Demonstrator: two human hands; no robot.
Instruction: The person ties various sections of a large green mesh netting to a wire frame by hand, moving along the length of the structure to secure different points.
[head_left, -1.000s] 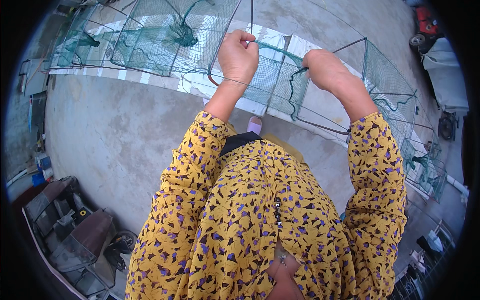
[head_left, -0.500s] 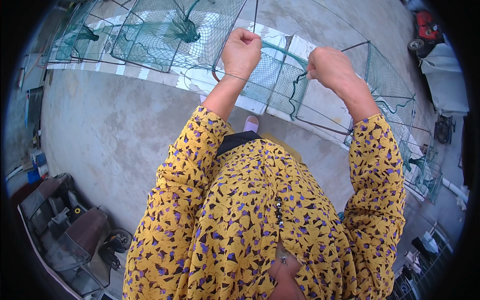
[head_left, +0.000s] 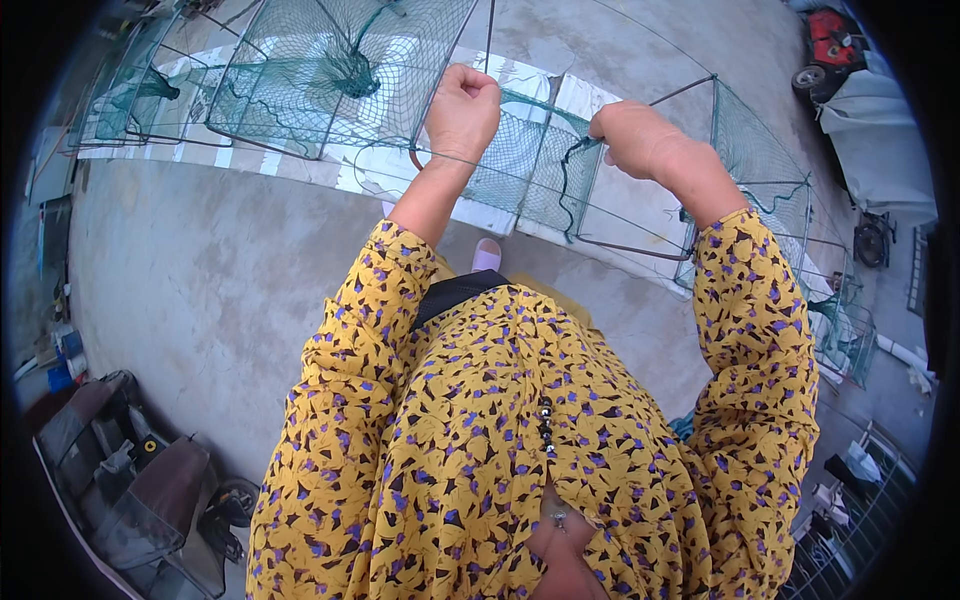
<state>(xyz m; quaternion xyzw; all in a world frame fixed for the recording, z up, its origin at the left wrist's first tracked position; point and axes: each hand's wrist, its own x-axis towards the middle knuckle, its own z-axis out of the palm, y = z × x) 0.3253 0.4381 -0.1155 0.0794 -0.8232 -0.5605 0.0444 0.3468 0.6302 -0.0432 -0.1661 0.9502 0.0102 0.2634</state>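
In the head view, your left hand [head_left: 463,115] pinches thumb and fingers together on the upper edge of the green net [head_left: 540,168]; your right hand [head_left: 650,145] looks closed on that edge farther right, beside a dark cord [head_left: 566,187]. The net stretches between your hands and beyond both, on metal frames [head_left: 640,250]. Hold the edge evenly taut, cord clear of the mesh. Your right fingertips are mostly hidden; the net's top left is cut off.
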